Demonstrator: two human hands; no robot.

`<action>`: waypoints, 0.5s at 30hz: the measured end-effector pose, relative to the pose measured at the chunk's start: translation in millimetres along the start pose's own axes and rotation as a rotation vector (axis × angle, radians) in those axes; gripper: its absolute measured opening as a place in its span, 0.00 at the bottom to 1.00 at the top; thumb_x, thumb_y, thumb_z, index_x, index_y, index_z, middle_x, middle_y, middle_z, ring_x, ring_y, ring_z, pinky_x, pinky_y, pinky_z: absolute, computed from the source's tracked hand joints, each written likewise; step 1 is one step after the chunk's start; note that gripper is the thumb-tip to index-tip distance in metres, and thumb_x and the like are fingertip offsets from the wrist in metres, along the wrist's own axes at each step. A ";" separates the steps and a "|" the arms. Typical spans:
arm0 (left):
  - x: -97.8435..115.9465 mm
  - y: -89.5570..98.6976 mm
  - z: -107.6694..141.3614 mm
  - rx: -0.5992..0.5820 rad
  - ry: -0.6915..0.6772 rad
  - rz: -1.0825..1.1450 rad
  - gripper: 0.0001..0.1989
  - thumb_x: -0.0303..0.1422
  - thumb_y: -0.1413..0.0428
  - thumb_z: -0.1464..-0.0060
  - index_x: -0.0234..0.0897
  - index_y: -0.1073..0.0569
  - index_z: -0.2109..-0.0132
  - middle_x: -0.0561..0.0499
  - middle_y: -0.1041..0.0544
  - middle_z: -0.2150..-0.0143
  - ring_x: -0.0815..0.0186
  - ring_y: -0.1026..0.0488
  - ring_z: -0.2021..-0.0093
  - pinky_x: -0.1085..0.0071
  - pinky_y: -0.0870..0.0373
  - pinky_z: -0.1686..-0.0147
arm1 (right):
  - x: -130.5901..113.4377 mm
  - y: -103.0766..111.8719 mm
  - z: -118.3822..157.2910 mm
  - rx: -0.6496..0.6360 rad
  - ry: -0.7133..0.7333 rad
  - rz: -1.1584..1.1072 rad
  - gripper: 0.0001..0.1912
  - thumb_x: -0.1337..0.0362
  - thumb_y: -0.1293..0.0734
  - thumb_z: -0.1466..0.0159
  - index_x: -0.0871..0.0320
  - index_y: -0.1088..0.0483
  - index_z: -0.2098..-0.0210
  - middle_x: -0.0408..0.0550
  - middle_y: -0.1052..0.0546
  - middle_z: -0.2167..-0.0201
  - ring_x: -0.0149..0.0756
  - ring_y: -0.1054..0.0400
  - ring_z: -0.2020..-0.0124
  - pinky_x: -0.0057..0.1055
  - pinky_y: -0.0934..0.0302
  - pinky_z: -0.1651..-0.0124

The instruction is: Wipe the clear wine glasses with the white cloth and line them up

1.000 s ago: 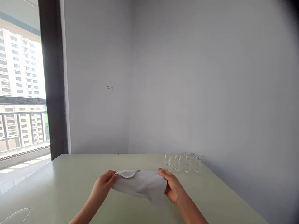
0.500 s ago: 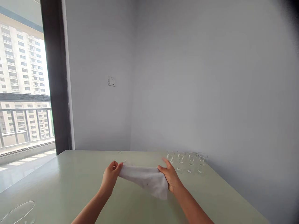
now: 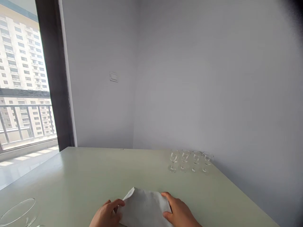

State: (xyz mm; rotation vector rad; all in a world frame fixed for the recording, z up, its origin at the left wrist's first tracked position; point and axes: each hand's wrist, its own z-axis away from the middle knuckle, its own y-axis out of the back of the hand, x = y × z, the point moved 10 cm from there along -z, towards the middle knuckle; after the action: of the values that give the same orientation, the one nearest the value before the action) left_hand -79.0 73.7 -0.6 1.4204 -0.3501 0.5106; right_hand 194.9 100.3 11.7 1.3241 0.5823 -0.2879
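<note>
Head view: a white cloth (image 3: 145, 206) lies low in the frame, at about 6 o'clock, on the pale green table (image 3: 94, 170). It is folded into a rough pad with one corner peaking up at its far left edge. The left hand (image 3: 106, 216) is at the cloth's 9 o'clock side, fingers curled against its edge and touching it; whether the fingers pinch the fabric or only press on it cannot be told, since the lower part of the hand runs out of the frame. The right hand (image 3: 180, 214) is at the cloth's 3 o'clock side, with its thumb laid on top of the near right corner and the palm cupped against the edge; here too a true pinch cannot be told from a flat press. The cloth rests between the two hands, touching both.

At about 1 o'clock from the cloth, well apart from it and close to the grey wall (image 3: 213, 78), four small stemmed glasses (image 3: 190, 160) stand upright in a row, just beside one another. At 8 o'clock, at the frame's lower left corner, the rim of a clear glass bowl (image 3: 17, 212) shows on the table. At 10 o'clock a dark window frame (image 3: 50, 75) borders a view of a balcony railing (image 3: 23, 108) and apartment blocks. A light switch (image 3: 114, 77) sits on the wall at 11 o'clock.
</note>
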 end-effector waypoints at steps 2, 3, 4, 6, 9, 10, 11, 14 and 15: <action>3.8 5.0 3.5 -0.019 0.014 -0.044 0.19 0.25 0.52 0.55 0.46 0.27 0.57 0.52 0.27 0.67 0.66 0.28 0.66 0.72 0.36 0.63 | -10.9 9.5 6.0 -0.015 0.021 0.244 0.24 0.70 0.34 0.50 0.53 0.30 0.52 0.51 0.23 0.59 0.49 0.30 0.59 0.39 0.40 0.59; 6.6 6.6 4.3 -0.030 0.000 -0.060 0.19 0.25 0.52 0.56 0.45 0.27 0.56 0.52 0.27 0.66 0.65 0.28 0.65 0.71 0.36 0.62 | -19.1 16.1 7.7 0.012 0.038 0.363 0.20 0.71 0.33 0.49 0.54 0.28 0.57 0.52 0.23 0.61 0.50 0.30 0.59 0.40 0.39 0.59; 8.4 7.5 4.6 -0.037 -0.015 -0.068 0.20 0.26 0.51 0.56 0.45 0.27 0.56 0.51 0.26 0.65 0.65 0.28 0.63 0.70 0.36 0.60 | -30.2 21.4 8.6 0.057 0.071 0.452 0.15 0.71 0.33 0.48 0.56 0.26 0.61 0.53 0.24 0.61 0.50 0.31 0.59 0.40 0.39 0.60; 8.7 6.1 3.6 -0.039 -0.047 -0.076 0.23 0.26 0.51 0.58 0.43 0.29 0.52 0.50 0.26 0.62 0.63 0.29 0.59 0.68 0.37 0.55 | -61.0 19.6 8.1 0.138 0.214 0.507 0.07 0.68 0.33 0.45 0.56 0.26 0.66 0.53 0.25 0.62 0.49 0.34 0.58 0.39 0.40 0.59; 2.9 1.2 1.5 -0.006 -0.081 -0.091 0.34 0.26 0.51 0.58 0.39 0.40 0.40 0.51 0.26 0.65 0.63 0.29 0.58 0.67 0.37 0.54 | -115.5 -29.6 5.6 0.055 0.614 0.376 0.17 0.52 0.32 0.45 0.52 0.29 0.58 0.48 0.27 0.56 0.45 0.36 0.55 0.38 0.41 0.53; 0.6 1.9 2.5 0.024 -0.087 -0.087 0.36 0.26 0.51 0.58 0.39 0.43 0.39 0.51 0.26 0.65 0.63 0.29 0.58 0.68 0.36 0.55 | -129.7 -52.4 5.1 0.004 0.742 0.347 0.23 0.48 0.33 0.45 0.51 0.32 0.53 0.48 0.28 0.53 0.44 0.36 0.54 0.38 0.41 0.52; 0.0 6.3 5.5 0.080 -0.108 -0.071 0.36 0.25 0.52 0.57 0.42 0.45 0.38 0.51 0.27 0.63 0.64 0.29 0.58 0.68 0.35 0.57 | -139.3 -73.9 2.5 -0.023 0.832 0.347 0.28 0.46 0.35 0.44 0.52 0.35 0.49 0.49 0.30 0.50 0.44 0.37 0.52 0.38 0.42 0.51; 2.9 46.7 36.5 0.444 -0.266 0.046 0.24 0.29 0.53 0.48 0.48 0.38 0.44 0.50 0.30 0.55 0.65 0.30 0.57 0.70 0.33 0.60 | -147.4 -118.6 -17.4 0.038 0.873 0.466 0.26 0.48 0.34 0.44 0.56 0.33 0.51 0.54 0.27 0.54 0.47 0.35 0.57 0.37 0.38 0.59; -0.1 66.2 56.3 0.619 -0.328 0.092 0.18 0.31 0.53 0.46 0.48 0.36 0.47 0.49 0.32 0.55 0.65 0.31 0.58 0.70 0.32 0.61 | -146.4 -124.3 -24.4 0.071 0.839 0.490 0.24 0.50 0.33 0.46 0.55 0.31 0.54 0.54 0.26 0.57 0.48 0.34 0.59 0.36 0.37 0.63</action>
State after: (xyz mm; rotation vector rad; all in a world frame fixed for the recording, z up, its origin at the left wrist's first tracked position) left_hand -110.4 22.8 62.4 2.1060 -0.5519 0.4798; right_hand 4.5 76.0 -13.1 1.5903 0.9118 0.6906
